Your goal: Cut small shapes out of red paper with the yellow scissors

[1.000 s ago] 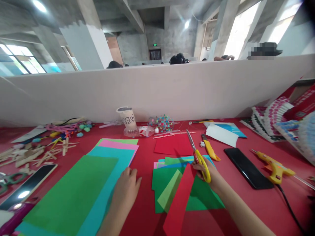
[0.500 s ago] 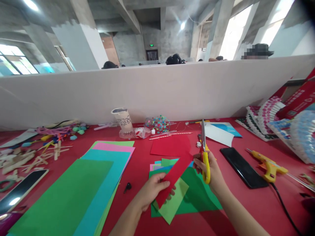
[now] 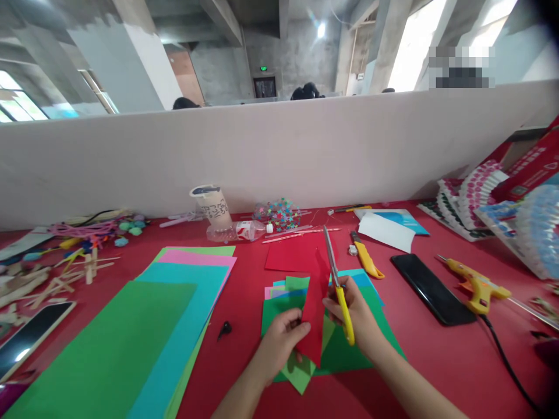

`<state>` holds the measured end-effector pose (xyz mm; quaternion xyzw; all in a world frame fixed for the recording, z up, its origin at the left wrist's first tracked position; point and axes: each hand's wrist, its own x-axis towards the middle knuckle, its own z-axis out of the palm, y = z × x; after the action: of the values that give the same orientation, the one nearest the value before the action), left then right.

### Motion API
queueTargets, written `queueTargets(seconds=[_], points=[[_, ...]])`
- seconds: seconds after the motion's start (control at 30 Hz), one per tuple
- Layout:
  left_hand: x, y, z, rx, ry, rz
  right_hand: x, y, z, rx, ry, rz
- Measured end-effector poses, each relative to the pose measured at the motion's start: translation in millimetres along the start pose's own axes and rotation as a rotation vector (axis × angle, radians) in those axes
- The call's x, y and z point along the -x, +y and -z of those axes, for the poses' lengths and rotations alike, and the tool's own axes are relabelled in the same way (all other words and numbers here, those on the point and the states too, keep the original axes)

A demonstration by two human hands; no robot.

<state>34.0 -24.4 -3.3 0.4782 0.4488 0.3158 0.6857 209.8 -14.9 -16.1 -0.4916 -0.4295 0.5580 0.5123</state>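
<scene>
My left hand (image 3: 279,342) pinches the lower part of a red paper strip (image 3: 315,302) and holds it upright above a small pile of green, blue and pink paper squares (image 3: 349,343). My right hand (image 3: 356,314) grips yellow-handled scissors (image 3: 338,288); their blades point up and away, right beside the strip's right edge. Both hands are close together over the red tabletop (image 3: 437,361).
Large green, teal and pink sheets (image 3: 152,326) lie at left. A red sheet (image 3: 292,256), yellow utility knife (image 3: 367,261), black phone (image 3: 432,289), yellow glue gun (image 3: 478,285) with its cord, paper cup (image 3: 213,206), plastic bottle (image 3: 233,231), wooden sticks (image 3: 48,279) and a white partition (image 3: 279,145) surround the hands.
My left hand left the big sheets and took hold of the red strip, which now stands more upright. The scissors swung in against the strip.
</scene>
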Motion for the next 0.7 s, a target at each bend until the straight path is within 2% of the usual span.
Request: queueTargets(seconds=[0.23, 0.4, 0.57, 0.7], points=[[2.6, 3.0, 0.8, 0.008, 0.003, -0.013, -0.2, -7.0, 4.4, 0.059, 0.021, -0.018], [-0.3, 20.2, 6.1, 0.156, 0.150, -0.122, 2.5, -16.6, 12.4, 0.154, -0.070, -0.056], [-3.1, 42.1, 10.0, 0.274, 0.294, -0.232, 12.8, -21.1, 9.9, 0.272, -0.212, 0.009], [-3.0, 44.6, 7.1, 0.364, 0.368, -0.291, 26.3, -26.4, 6.4, 0.375, -0.282, 0.011]])
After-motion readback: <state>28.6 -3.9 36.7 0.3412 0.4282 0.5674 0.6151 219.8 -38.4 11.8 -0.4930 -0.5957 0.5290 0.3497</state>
